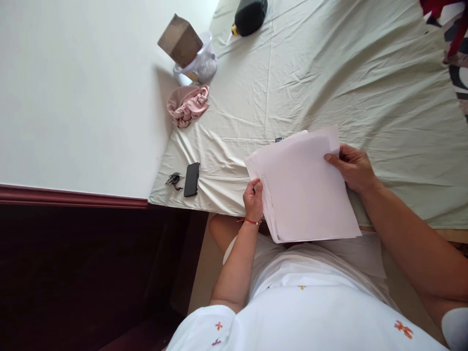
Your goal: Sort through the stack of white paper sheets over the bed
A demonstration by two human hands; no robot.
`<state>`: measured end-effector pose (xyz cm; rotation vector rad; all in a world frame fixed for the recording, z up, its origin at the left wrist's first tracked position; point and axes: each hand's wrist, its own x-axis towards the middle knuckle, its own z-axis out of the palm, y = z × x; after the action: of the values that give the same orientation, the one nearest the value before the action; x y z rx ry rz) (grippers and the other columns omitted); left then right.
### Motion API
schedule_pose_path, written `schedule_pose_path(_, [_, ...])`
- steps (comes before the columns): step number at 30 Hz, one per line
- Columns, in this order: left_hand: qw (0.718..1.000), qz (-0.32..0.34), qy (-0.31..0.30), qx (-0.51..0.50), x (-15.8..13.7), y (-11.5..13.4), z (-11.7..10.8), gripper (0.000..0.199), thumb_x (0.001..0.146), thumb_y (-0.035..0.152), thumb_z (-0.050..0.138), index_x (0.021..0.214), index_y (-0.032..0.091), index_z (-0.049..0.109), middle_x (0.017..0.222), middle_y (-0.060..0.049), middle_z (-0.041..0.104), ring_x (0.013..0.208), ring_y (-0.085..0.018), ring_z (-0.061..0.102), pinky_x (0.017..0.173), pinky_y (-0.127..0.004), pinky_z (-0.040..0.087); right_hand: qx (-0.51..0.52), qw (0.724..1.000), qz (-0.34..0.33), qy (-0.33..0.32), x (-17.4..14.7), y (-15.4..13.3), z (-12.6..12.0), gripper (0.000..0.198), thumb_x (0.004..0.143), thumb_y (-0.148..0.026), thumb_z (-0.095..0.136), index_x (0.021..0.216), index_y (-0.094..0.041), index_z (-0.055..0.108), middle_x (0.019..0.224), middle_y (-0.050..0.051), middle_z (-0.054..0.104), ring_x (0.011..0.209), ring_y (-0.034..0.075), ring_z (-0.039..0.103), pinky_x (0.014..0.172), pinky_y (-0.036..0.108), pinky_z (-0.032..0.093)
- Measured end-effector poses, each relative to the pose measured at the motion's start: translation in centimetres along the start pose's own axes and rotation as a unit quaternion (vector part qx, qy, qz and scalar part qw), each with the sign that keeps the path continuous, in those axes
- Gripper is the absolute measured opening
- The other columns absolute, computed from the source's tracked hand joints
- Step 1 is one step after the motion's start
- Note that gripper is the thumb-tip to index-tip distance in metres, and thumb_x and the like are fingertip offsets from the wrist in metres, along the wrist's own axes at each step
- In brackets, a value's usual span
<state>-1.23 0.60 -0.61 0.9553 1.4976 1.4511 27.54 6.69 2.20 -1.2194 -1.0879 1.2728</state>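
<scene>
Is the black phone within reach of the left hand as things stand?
Probably yes. The phone lies on the sheet near the bed's edge, to the left of the left hand, with bare sheet between them. But that hand is gripping the paper stack and would have to release it.

White paper stack (305, 187), sheets fanned, tilted, apparently blank, above bed edge.

Left hand (253, 199) and right hand (353, 167) raised, each grip closed.
</scene>
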Motion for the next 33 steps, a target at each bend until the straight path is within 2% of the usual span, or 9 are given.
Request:
schedule_pose_path(3, [1.000,-0.007,0.010,0.018,0.1,-0.2,-0.2,0.049,0.074,0.062,0.082,0.098,0.019,0.073,0.088,-0.001,0.074,0.080,-0.014,0.064,0.081,-0.028,0.052,-0.005,1.000,-0.005,-0.003,0.1,0.1,0.0,0.048,0.065,-0.065,0.085,0.068,-0.027,0.055,0.067,0.000,0.056,0.060,0.016,0.048,0.053,0.033,0.042])
schedule_pose_path(7, [0.998,0.015,0.018,0.064,0.2,-0.2,-0.4,0.039,0.074,0.054,0.083,0.087,0.018,0.072,0.073,0.003,0.066,0.070,-0.011,0.058,0.075,-0.025,0.049,-0.017,1.000,-0.012,0.000,0.0,0.4,-0.1,0.046,0.069,-0.064,0.085,0.069,-0.026,0.058,0.067,-0.001,0.056,0.058,0.014,0.047,0.052,0.032,0.042])
schedule_pose_path(11, [0.997,0.018,0.015,0.074,0.0,0.1,-0.3,0.037,0.073,0.051,0.084,0.082,0.018,0.069,0.074,0.003,0.066,0.069,-0.011,0.057,0.072,-0.024,0.047,-0.022,0.999,-0.023,0.013,0.1,0.9,-0.2,0.039,0.072,-0.059,0.085,0.078,-0.026,0.064,0.071,-0.001,0.060,0.061,0.014,0.052,0.055,0.031,0.046])
schedule_pose_path(14, [0.997,0.014,0.017,0.068,0.0,0.3,-0.2,0.041,0.071,0.054,0.085,0.082,0.018,0.068,0.073,0.003,0.064,0.068,-0.011,0.055,0.069,-0.023,0.046,-0.034,0.998,-0.037,0.047,0.4,1.2,-0.3,0.037,0.073,-0.057,0.084,0.083,-0.027,0.065,0.075,0.000,0.063,0.065,0.016,0.054,0.059,0.033,0.047])
schedule_pose_path(18, [0.997,0.024,0.012,0.071,-0.1,0.5,-0.1,0.043,0.073,0.058,0.082,0.082,0.019,0.066,0.075,0.003,0.063,0.070,-0.011,0.054,0.070,-0.023,0.045,-0.048,0.994,-0.052,0.082,0.6,1.5,-0.3,0.034,0.074,-0.053,0.083,0.082,-0.027,0.063,0.075,-0.001,0.061,0.065,0.015,0.053,0.061,0.032,0.046])
schedule_pose_path(33, [0.998,0.031,-0.017,0.045,-0.2,0.5,-0.1,0.044,0.082,0.061,0.074,0.082,0.021,0.058,0.076,0.003,0.055,0.070,-0.011,0.048,0.069,-0.023,0.042,-0.056,0.993,-0.047,0.088,0.5,1.4,-0.2,0.026,0.075,-0.045,0.083,0.079,-0.026,0.065,0.073,-0.001,0.059,0.063,0.014,0.049,0.059,0.032,0.042])
